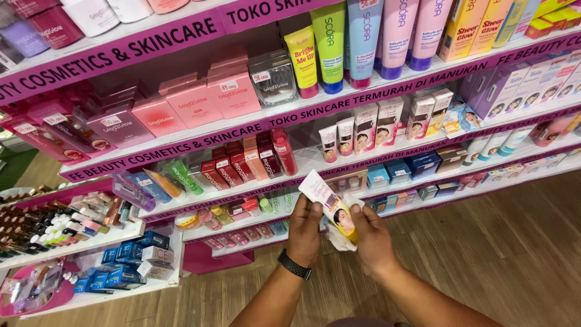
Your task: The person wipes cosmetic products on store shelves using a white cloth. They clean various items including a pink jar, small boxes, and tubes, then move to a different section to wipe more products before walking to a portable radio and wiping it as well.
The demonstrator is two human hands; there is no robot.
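White and pink with a yellow lower part, a small cream tube [330, 206] lies slanted between two hands, its flat crimped end up and to the left toward the shelves [339, 154], its other end down and to the right. The left hand [304, 233] and right hand [370, 233] both grasp it, apparently over a white cloth [340, 242], just below the shelves.

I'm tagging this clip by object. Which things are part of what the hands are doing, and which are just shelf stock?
In hand:
- left hand and right hand, gripping a white tube
- white cloth under the tube

Just there:
- pink boxes
- standing tubes
- red lip products
- blue boxes
- shelf
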